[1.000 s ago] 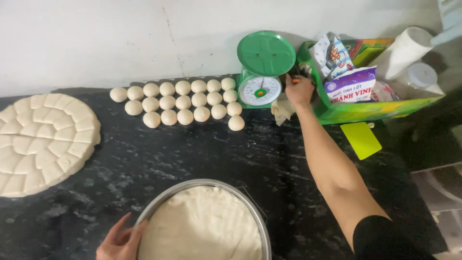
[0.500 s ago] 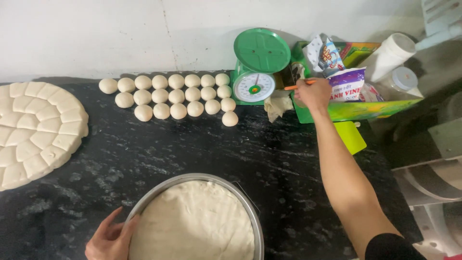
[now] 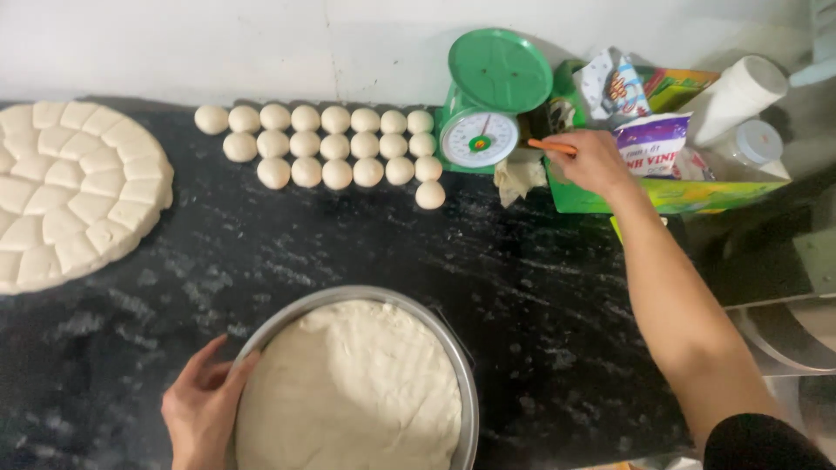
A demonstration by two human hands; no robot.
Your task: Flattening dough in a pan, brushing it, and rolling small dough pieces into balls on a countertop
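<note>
Round metal pan of uncut pale dough (image 3: 348, 392), bottom centre, steadied by the flat-open left hand (image 3: 205, 409); the right hand (image 3: 592, 161), upper right, pinches a thin orange-handled tool (image 3: 550, 146); small round dough balls (image 3: 326, 152) already rowed at upper centre.

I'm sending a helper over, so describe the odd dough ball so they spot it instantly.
Start at the green scale by the back wall. Left of it, dough balls sit in three rows on the black counter. The odd ball lies alone below the rows' right end, starting a fourth row.

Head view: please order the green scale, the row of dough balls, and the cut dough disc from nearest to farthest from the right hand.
Measured from the right hand:
1. Green scale, just to its left by the wall.
2. Dough balls, in rows further left along the wall.
3. Cut dough disc, at the far left edge of the counter.
</note>
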